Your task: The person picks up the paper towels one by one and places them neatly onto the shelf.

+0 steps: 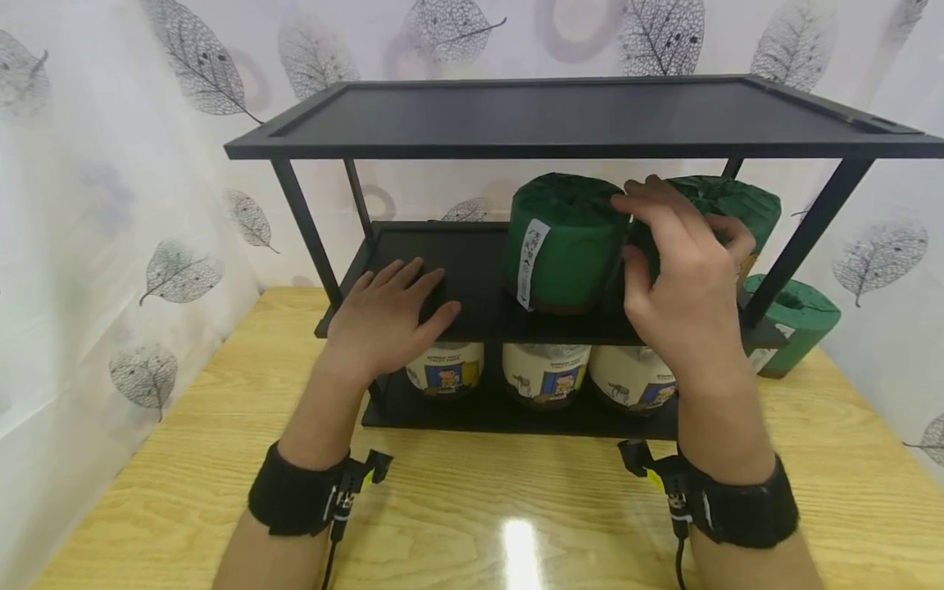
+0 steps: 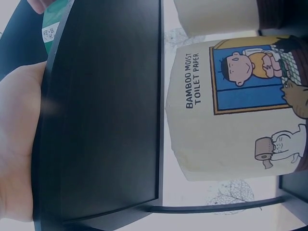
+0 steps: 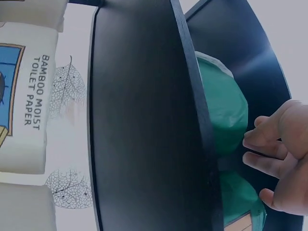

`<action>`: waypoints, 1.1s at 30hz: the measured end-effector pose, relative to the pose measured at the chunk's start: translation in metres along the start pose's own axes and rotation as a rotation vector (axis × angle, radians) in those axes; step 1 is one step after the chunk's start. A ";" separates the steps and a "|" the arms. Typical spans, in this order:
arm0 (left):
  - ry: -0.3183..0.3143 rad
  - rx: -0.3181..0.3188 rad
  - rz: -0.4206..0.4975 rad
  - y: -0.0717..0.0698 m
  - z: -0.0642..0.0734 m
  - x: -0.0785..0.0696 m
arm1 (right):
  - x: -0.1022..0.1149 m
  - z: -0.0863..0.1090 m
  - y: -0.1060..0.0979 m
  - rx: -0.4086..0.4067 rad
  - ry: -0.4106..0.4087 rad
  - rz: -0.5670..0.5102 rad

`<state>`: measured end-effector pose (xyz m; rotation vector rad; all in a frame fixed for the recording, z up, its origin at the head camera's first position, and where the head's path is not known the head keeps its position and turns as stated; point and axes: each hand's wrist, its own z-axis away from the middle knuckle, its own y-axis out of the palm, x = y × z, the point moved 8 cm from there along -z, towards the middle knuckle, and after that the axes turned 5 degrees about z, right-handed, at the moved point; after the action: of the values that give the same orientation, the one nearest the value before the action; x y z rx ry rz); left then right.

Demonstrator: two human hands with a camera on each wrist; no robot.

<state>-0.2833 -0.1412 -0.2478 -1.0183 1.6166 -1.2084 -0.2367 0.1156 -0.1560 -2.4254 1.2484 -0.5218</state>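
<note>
My left hand [image 1: 387, 319] rests with fingers spread on the left part of the black middle shelf [image 1: 472, 270] in the head view. Two green-wrapped toilet paper rolls stand on that shelf's right side. The nearer left one [image 1: 566, 246] carries a white label strip; the other [image 1: 737, 205] is partly hidden behind my right hand [image 1: 686, 262]. That hand reaches in at the gap between them, fingers loosely bent. In the right wrist view its fingertips lie at the edge of one green roll [image 3: 224, 106], and whether they touch is unclear.
Three cream toilet paper rolls [image 1: 546, 381] stand on the rack's bottom shelf [image 1: 516, 422]. Another green roll [image 1: 800, 324] sits on the wooden table [image 1: 472, 508] right of the rack. The black top shelf [image 1: 553, 115] and its posts [image 1: 306, 233] surround the hands' space.
</note>
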 end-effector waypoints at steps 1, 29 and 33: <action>0.001 0.003 -0.001 0.000 0.000 0.000 | -0.001 0.000 0.000 0.006 0.005 0.006; 0.000 0.028 0.001 -0.001 -0.001 -0.001 | 0.009 0.002 0.009 -0.021 -0.040 0.033; 0.001 0.028 0.004 -0.001 -0.003 -0.002 | 0.009 0.002 0.008 -0.033 -0.021 0.017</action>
<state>-0.2851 -0.1390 -0.2465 -0.9962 1.5977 -1.2259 -0.2361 0.1042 -0.1602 -2.4382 1.2777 -0.4732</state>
